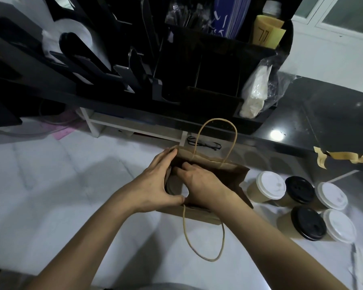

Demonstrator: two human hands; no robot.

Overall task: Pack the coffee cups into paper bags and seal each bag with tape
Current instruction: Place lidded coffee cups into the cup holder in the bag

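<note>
A brown paper bag (pixel 235 174) with twine handles stands open on the white counter in the middle of the head view. My left hand (pixel 155 183) holds the bag's left edge, fingers on the far rim and thumb on the near rim. My right hand (pixel 199 181) reaches down into the bag's mouth, its fingertips hidden inside. A dark lid (pixel 173 188) shows inside the bag between my hands. Several lidded coffee cups, white-lidded ones (pixel 269 185) and black-lidded ones (pixel 308 222), stand in a cluster right of the bag.
A black organizer rack (pixel 197 76) with lids, straws and napkins fills the raised black ledge behind the bag. Strips of tan tape (pixel 344 156) hang from the ledge's edge at right. Eyeglasses (pixel 203 143) lie behind the bag.
</note>
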